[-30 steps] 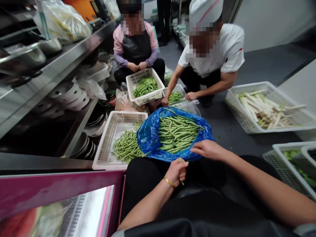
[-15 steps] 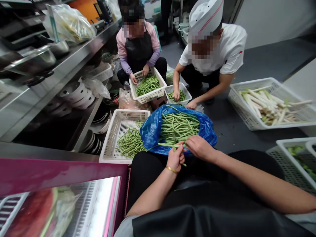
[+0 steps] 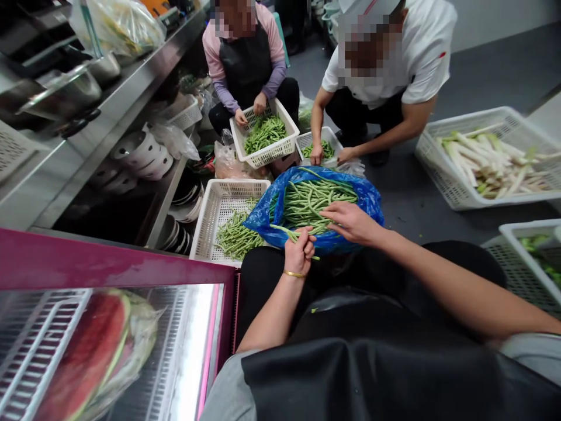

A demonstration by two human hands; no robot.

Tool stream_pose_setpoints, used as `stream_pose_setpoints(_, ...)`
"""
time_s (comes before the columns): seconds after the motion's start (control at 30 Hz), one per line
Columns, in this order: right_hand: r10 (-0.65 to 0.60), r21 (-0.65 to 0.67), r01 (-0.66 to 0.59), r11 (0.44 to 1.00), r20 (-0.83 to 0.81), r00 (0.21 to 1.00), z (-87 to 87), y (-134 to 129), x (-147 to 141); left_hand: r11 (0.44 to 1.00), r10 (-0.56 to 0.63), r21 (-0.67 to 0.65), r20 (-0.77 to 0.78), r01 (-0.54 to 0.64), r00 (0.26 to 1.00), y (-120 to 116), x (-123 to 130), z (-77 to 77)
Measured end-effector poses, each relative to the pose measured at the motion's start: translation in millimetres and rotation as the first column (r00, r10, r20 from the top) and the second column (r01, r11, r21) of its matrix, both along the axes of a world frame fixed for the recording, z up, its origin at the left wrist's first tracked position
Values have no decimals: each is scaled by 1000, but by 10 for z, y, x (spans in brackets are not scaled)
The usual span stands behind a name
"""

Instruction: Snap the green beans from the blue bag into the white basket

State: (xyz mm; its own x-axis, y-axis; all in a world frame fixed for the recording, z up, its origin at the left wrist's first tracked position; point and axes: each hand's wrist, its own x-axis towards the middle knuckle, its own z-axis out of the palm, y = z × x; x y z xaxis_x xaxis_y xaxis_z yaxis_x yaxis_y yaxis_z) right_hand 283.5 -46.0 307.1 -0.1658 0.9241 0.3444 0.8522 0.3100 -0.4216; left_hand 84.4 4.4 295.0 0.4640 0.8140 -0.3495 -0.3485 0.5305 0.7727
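My left hand [image 3: 300, 251], with a yellow bangle at the wrist, is closed around a few long green beans [image 3: 284, 231] whose ends stick out on both sides. My right hand [image 3: 348, 221] has its fingers stretched out over the near side of a blue plastic bag [image 3: 372, 202]. Loose green beans [image 3: 313, 202] fill that bag, which lies open just beyond my knees. Left of it, a white perforated basket [image 3: 205, 213] holds shorter bean pieces [image 3: 239, 237].
Across from me, two people squat by a white basket [image 3: 287, 143] and a smaller white tub [image 3: 335, 140] of beans. On the right stands a crate [image 3: 442, 181] of white-stemmed vegetables. A glass-topped pink cabinet [image 3: 175, 266] and steel counter [image 3: 131, 99] flank my left.
My right hand has moved away from the beans in my left hand, and its fingers have straightened over the bag. The camera view has tilted down slightly.
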Motion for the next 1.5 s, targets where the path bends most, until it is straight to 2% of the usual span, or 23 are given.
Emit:
stream_pose_setpoints(0.07,118,-83,-109,991,115,986,-84,141,-87,1000,-10,15,-7,10,1000,20,-49,-21)
stream_pose_setpoints(0.17,207,-159,-183,970,158,965,-183,206,-178,998,-15,55,-58,18,998,74,-147,-24)
stream_pose_setpoints(0.27,160,-203,-113,973,232,959,-276,201,-266,972,-13,227,-225,65,974,108,-191,1)
stream_pose_setpoints(0.33,96,-241,-22,970,300,949,-350,257,-280,914,-11,378,-336,146,942,127,-188,37)
stream_pose_setpoints(0.4,42,-255,43,966,317,947,-396,373,-210,868,-72,432,-376,243,924,148,-179,83)
stream_pose_setpoints(0.5,-43,-247,107,963,251,967,-346,553,7,879,-324,279,-244,386,914,134,-164,116)
stream_pose_setpoints(0.6,-206,-318,170,933,-84,975,-203,562,139,842,-526,116,-39,527,849,-5,-130,51)
stream_pose_setpoints(0.67,-277,-475,82,876,-356,892,-118,438,104,775,-627,91,-20,626,779,-132,-94,-19)
stream_pose_setpoints(0.73,-307,-615,-145,775,-567,764,-60,263,19,699,-708,76,-70,711,703,-226,-53,-65)
stream_pose_setpoints(0.77,-333,-629,-251,735,-659,675,-39,183,-16,678,-727,58,-97,733,680,-250,-33,-71)
stream_pose_setpoints(0.8,-369,-610,-314,728,-734,569,-21,122,-34,670,-735,35,-112,741,669,-259,-14,-67)
stream_pose_setpoints(0.83,-405,-575,-326,751,-790,460,-9,88,-34,672,-735,12,-110,740,669,-258,3,-55)
stream_pose_setpoints(0.9,-458,-531,-285,798,-842,284,-9,102,-1,675,-738,-35,-44,737,674,-245,34,-28)
stream_pose_setpoints(0.97,-513,-559,-318,766,-829,221,-54,189,8,659,-745,-83,61,747,664,-254,55,-16)
stream_pose_setpoints(1.03,-557,-607,-395,689,-793,248,-129,267,-69,658,-730,-137,127,741,672,-296,56,-22)
stream_pose_setpoints(1.1,-575,-632,-423,649,-772,270,-209,267,-211,699,-688,-159,115,697,717,-352,17,-33)
stream_pose_setpoints(1.13,-583,-628,-417,657,-774,248,-242,229,-280,727,-666,-145,88,671,741,-376,-21,-33)
stream_pose_setpoints(1.2,-599,-598,-354,719,-791,122,-281,89,-364,752,-657,-74,-1,655,754,-412,-128,-15)
stream_pose_setpoints(1.27,-615,-589,-279,758,-788,-6,-272,-98,-354,696,-714,-12,-116,718,690,-437,-248,21)
stream_pose_setpoints(1.3,-627,-599,-276,752,-779,-20,-249,-191,-324,645,-753,-2,-167,764,636,-447,-296,40)
stream_pose_setpoints(1.37,-627,-606,-356,712,-776,67,-176,-336,-251,560,-809,-14,-226,828,543,-461,-344,69)
stream_pose_setpoints(1.43,-571,-591,-427,684,-799,191,-87,-395,-195,519,-832,-27,-242,854,498,-458,-318,87)
stream_pose_setpoints(1.5,-537,-586,-410,699,-809,240,-12,-360,-154,490,-846,-17,-250,872,470,-435,-242,105)
